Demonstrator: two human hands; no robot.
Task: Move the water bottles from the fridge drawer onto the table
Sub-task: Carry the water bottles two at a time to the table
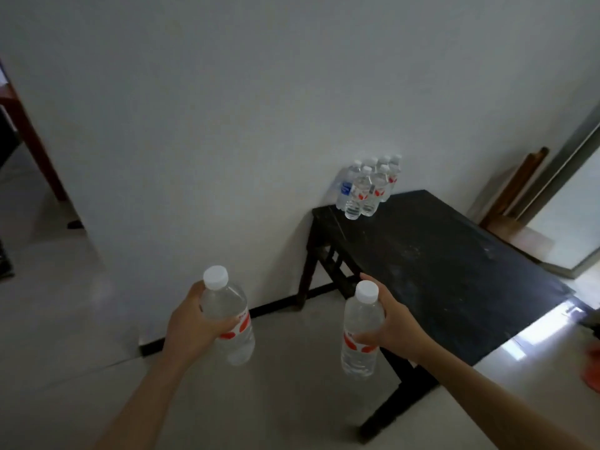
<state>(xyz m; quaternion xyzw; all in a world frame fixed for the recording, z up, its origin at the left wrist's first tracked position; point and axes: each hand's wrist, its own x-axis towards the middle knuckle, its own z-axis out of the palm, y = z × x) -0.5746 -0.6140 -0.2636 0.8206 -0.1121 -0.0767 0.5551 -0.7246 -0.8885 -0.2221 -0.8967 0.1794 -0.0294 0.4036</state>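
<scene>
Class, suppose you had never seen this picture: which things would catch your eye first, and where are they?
First, the two hands in the foreground: the left hand and the right hand each hold a clear water bottle upright. Next, the cluster of bottles standing at the far corner of the black table, against the white wall.

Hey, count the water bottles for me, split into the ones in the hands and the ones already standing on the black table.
In the hands: 2, one in the left hand and one in the right hand
Standing on the black table, clustered at its far corner by the wall: about 6, some partly hidden
Total: about 8
</scene>
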